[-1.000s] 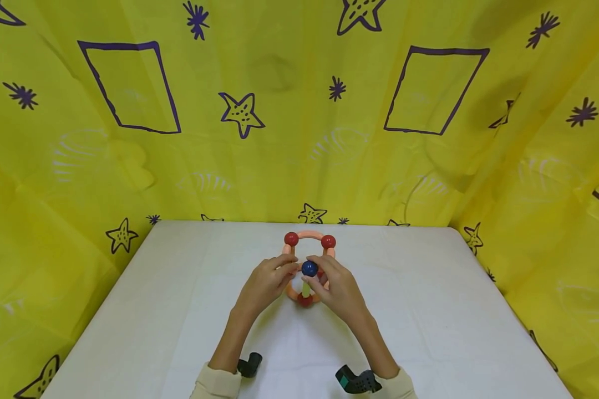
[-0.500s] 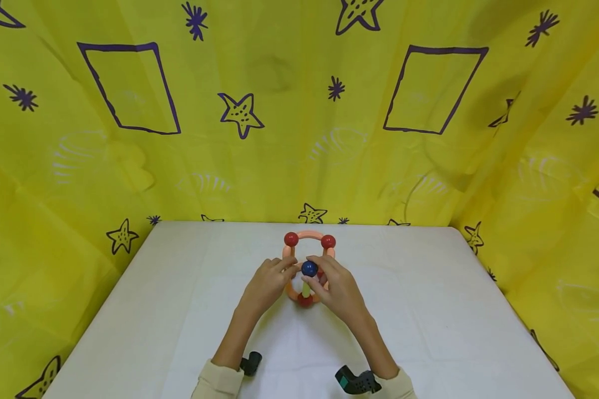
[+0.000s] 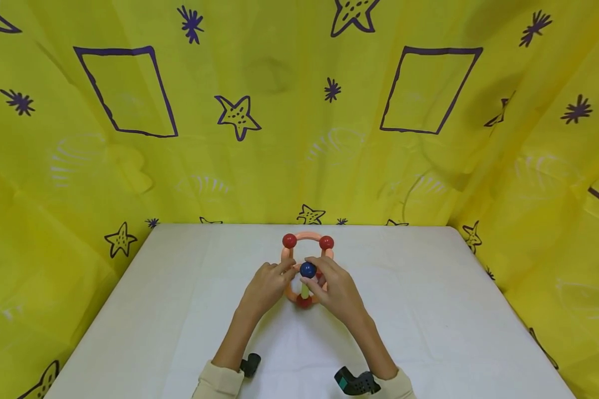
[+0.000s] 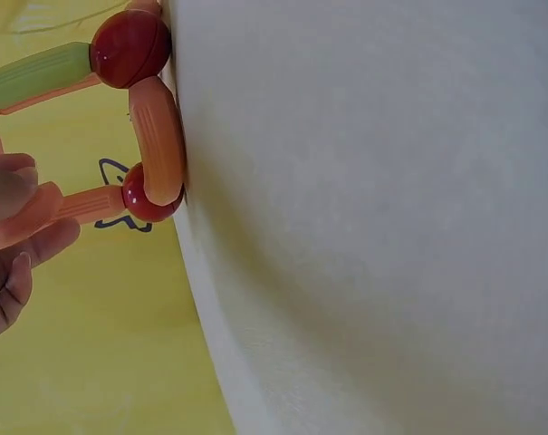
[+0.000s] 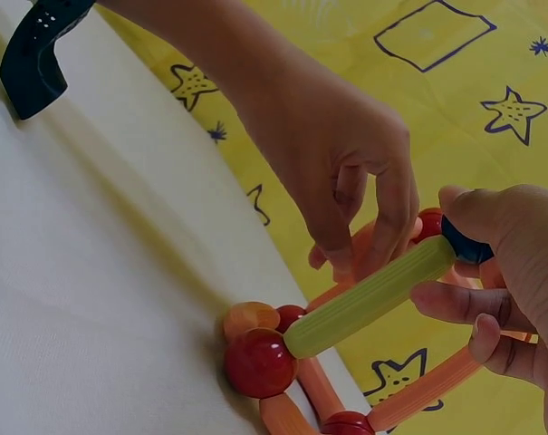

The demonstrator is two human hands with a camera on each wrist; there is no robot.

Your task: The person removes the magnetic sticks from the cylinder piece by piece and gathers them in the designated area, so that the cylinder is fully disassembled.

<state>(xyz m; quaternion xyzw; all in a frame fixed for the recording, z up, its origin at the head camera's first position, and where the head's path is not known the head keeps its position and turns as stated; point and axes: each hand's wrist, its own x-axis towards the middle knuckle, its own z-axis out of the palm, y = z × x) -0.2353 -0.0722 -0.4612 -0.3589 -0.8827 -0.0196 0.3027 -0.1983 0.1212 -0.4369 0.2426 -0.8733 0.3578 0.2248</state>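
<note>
A frame built of orange rods, straight and curved, joined by red balls, stands on the white table; a red ball [image 3: 289, 240] marks its far left corner in the head view. From its near red ball [image 5: 261, 362] a yellow-green rod [image 5: 369, 297] rises to a blue ball [image 3: 308, 270]. My right hand [image 3: 341, 293] pinches that blue ball between thumb and fingers. Across from it, my left hand [image 3: 265, 288] pinches a curved orange rod [image 4: 24, 220] on the frame's left side. The left fingertips are partly cut off in the left wrist view.
Yellow curtains [image 3: 289, 160] with drawn stars and outlined shapes hang behind and beside the white table [image 3: 150, 316]. Each wrist wears a black camera mount, such as the right mount [image 3: 355, 381].
The left fingers have shifted slightly at the frame's left side. My right hand stays on the blue ball, and the head view has tilted a little.
</note>
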